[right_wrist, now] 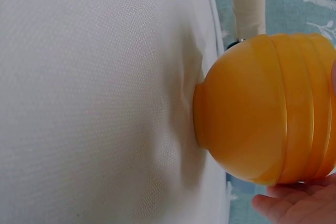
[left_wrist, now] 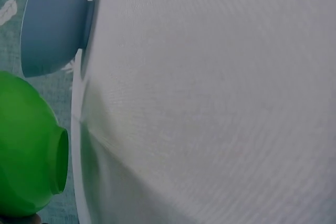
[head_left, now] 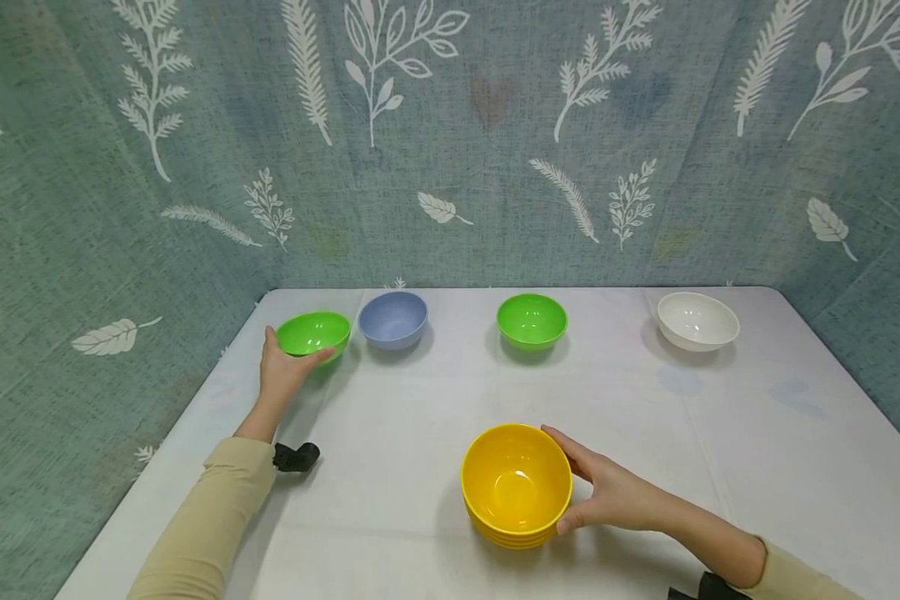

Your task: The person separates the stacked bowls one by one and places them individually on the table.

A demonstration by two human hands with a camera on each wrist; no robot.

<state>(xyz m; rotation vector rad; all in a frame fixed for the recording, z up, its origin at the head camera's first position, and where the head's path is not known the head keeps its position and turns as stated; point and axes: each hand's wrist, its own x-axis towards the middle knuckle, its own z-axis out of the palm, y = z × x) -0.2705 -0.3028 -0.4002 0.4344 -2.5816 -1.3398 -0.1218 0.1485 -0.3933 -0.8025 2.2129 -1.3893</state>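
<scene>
At the back left, my left hand (head_left: pixel 287 373) grips a green bowl (head_left: pixel 311 332) by its side, thumb along the near rim. In the left wrist view, the foot of that green bowl (left_wrist: pixel 60 161) looks slightly raised off the white cloth. Nearer the front, my right hand (head_left: pixel 607 492) holds the right side of a stack of yellow bowls (head_left: pixel 516 479), fingers at the far side and thumb at the near side. The nested rims of the yellow bowls (right_wrist: pixel 294 108) show in the right wrist view; fingertips (right_wrist: pixel 268 205) touch them.
A blue bowl (head_left: pixel 393 321) stands just right of the held green one. Another green bowl (head_left: pixel 532 322) and a white bowl (head_left: pixel 697 322) stand farther right along the back of the white-covered table (head_left: pixel 390 500). A leaf-patterned curtain (head_left: pixel 450 208) hangs behind and at the sides.
</scene>
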